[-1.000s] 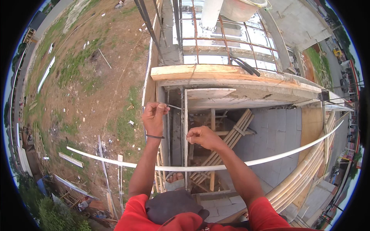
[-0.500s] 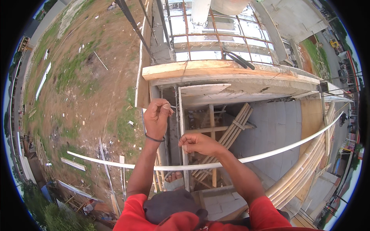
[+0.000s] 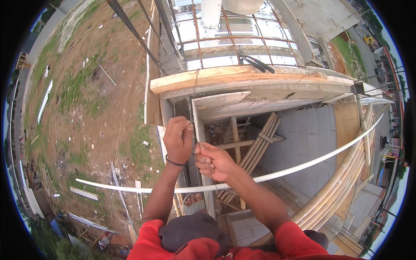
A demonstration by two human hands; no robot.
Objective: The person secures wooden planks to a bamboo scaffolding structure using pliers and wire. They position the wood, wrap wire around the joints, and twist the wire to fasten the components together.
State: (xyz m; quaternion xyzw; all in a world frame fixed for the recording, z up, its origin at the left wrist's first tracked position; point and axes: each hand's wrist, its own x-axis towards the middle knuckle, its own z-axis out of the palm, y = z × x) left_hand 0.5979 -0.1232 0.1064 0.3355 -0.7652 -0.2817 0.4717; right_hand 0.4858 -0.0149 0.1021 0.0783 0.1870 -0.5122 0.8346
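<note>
My left hand (image 3: 177,138), a dark band at its wrist, is closed beside the edge of an upright board (image 3: 199,130). Just right of and below it, my right hand (image 3: 215,162) is closed in a pinch, with thumb and fingertips by the left hand. A thin dark strand seems to run between them, but what the fingers hold is too small to make out. A long white pipe (image 3: 299,167) crosses below both forearms. Beyond the hands lies a thick timber beam (image 3: 242,76), and a tool with two dark handles (image 3: 258,64) rests just behind it.
Rusty steel bars (image 3: 225,39) form a grid over shiny sheeting at the top. To the right, bamboo poles (image 3: 333,195) lie bundled, and tied poles (image 3: 262,141) stand in the deep opening below. Dirt ground (image 3: 104,112) lies far down at left. A foot (image 3: 193,199) shows under the pipe.
My right hand has moved up and left to meet my left hand, its fingers curling tighter. The left hand has turned slightly, and the view has shifted a little.
</note>
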